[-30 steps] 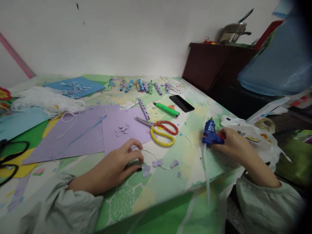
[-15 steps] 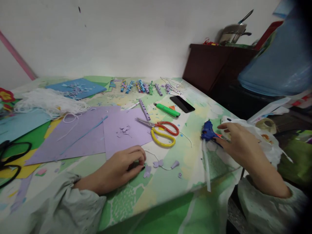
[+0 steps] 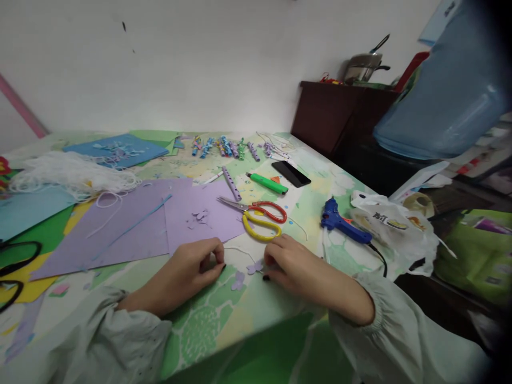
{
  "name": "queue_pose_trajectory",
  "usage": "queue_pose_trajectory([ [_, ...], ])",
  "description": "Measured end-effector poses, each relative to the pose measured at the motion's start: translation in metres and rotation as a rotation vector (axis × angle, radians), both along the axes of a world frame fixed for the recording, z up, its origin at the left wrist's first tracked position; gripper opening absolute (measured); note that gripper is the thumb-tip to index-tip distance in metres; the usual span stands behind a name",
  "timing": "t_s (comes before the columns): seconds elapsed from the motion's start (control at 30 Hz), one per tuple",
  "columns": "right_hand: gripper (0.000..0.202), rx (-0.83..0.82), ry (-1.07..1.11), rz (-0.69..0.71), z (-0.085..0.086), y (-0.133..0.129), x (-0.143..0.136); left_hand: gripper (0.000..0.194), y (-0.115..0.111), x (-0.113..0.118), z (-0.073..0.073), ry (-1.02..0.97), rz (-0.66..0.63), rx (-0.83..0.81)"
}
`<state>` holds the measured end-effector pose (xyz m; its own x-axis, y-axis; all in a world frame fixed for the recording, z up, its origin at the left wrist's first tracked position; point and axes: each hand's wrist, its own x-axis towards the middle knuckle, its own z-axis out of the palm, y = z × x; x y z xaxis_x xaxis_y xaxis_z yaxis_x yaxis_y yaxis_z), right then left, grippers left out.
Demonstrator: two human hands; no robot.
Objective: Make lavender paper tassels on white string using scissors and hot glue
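Observation:
My left hand [image 3: 188, 274] rests on the table, thumb and forefinger pinched at one end of a thin white cord [image 3: 239, 250]. A small purple paper butterfly [image 3: 255, 267] is on that cord, between my hands. Just below it lies another purple paper butterfly shape [image 3: 238, 281]. My right hand [image 3: 298, 269] is curled with its fingertips beside the first butterfly, covering the cord's other end; what its fingers grip is hidden. Right above my hands lie scissors [image 3: 261, 226] with red and yellow handles. A blue glue gun [image 3: 342, 224] lies to the right.
Purple paper sheets [image 3: 136, 224] with scraps lie left of the scissors, near a heap of white string [image 3: 72, 173]. Farther back are a green cutter [image 3: 267, 183], a black phone [image 3: 291, 174] and several decorated paper rolls [image 3: 224, 146]. A plastic bag [image 3: 394, 229] sits at the right edge.
My right hand has left the glue gun and moved left to the cord, covering the small purple cone there. My left hand stays at the cord. The view has shifted slightly right.

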<state>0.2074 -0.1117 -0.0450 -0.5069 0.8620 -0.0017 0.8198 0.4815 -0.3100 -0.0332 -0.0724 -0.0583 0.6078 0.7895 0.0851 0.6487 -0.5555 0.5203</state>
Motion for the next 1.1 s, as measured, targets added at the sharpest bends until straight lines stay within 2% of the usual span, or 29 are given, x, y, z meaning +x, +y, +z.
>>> queue_pose_trajectory([
  [0.17, 0.005, -0.051, 0.022, -0.021, 0.001, 0.001, 0.002, 0.011, -0.008, -0.036, 0.008, 0.093, 0.122, 0.098],
  [0.23, 0.002, -0.045, 0.062, -0.02, 0.002, 0.001, 0.001, 0.011, -0.01, -0.053, 0.006, 0.138, 0.156, 0.126],
  [0.33, 0.009, -0.035, 0.063, -0.033, 0.003, 0.003, -0.006, 0.011, -0.01, -0.075, 0.0, 0.199, 0.191, 0.105],
  [0.43, 0.014, -0.021, 0.019, -0.071, 0.003, 0.005, -0.015, 0.014, -0.007, -0.083, 0.0, 0.181, 0.178, 0.126],
  [0.5, 0.018, -0.011, 0.007, -0.095, 0.002, 0.006, -0.019, 0.015, -0.002, -0.076, 0.003, 0.132, 0.172, 0.183],
  [0.6, 0.016, -0.006, 0.008, -0.12, -0.001, 0.006, -0.023, 0.017, 0.007, -0.045, 0.01, 0.087, 0.105, 0.194],
  [0.73, 0.005, -0.012, 0.048, -0.117, -0.006, 0.004, -0.023, 0.026, 0.025, 0.009, 0.012, -0.043, -0.249, 0.145],
  [0.8, 0.007, -0.022, 0.09, -0.126, -0.007, 0.004, -0.021, 0.025, 0.034, 0.027, 0.009, -0.052, -0.357, 0.097],
  [0.9, 0.012, -0.081, 0.179, -0.158, -0.004, 0.006, -0.015, 0.014, 0.041, 0.039, 0.004, 0.009, -0.372, 0.059],
  [1.1, 0.011, -0.215, 0.36, -0.23, 0.004, 0.016, 0.004, 0.013, 0.04, 0.038, -0.003, 0.153, -0.352, 0.033],
])
